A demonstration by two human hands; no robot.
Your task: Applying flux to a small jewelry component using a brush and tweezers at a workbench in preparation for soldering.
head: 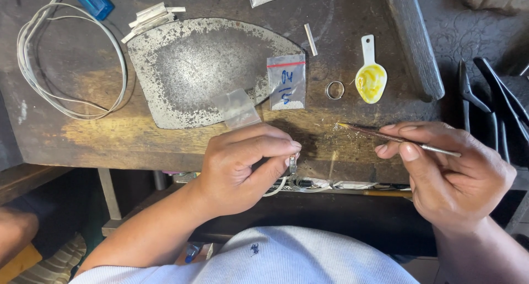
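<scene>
Left hand [242,168] pinches a small metal piece [292,164] at the bench [82,135] front edge; right hand [452,174], grip closed on a thin brush [399,141], tip on open wood beside it. Behind: worn metal plate [204,69], small plastic bag [286,81], ring [334,89], yellow spoon [370,77], wire coil [66,58] far left

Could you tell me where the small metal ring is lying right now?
The ring lies on the wooden bench, right of centre, between the small plastic bag and the white spoon of yellow paste.

My left hand [242,168] is curled, thumb and forefinger pinched together. My right hand [449,171] grips pen-style, fingertips [409,150] pointing left.
</scene>
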